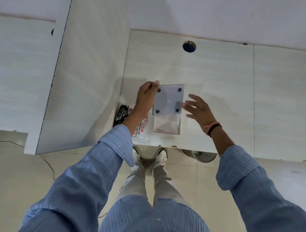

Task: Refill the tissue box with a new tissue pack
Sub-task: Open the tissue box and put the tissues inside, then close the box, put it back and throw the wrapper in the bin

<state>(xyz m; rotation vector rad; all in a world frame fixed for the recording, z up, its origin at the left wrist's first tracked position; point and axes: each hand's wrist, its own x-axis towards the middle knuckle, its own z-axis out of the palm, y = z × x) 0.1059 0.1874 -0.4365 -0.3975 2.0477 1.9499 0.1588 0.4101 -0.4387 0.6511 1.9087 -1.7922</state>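
Note:
A square translucent panel (168,100) with dark round feet at its corners, the tissue box's base plate, is held above the white desk (219,94). My left hand (146,98) pinches its far left corner. My right hand (199,110) has its fingers spread, and the fingertips touch the panel's right edge. Under the panel's near edge stands the clear tissue box (166,124), open and showing something pale inside. A tissue pack (142,131) in clear wrap with red print lies on the desk left of the box, partly hidden by my left sleeve.
A black printed packet (121,114) lies at the desk's left edge against a white partition (84,74). A round cable hole (189,46) sits at the back of the desk. A metal bin (202,155) stands under the front edge, near my shoes.

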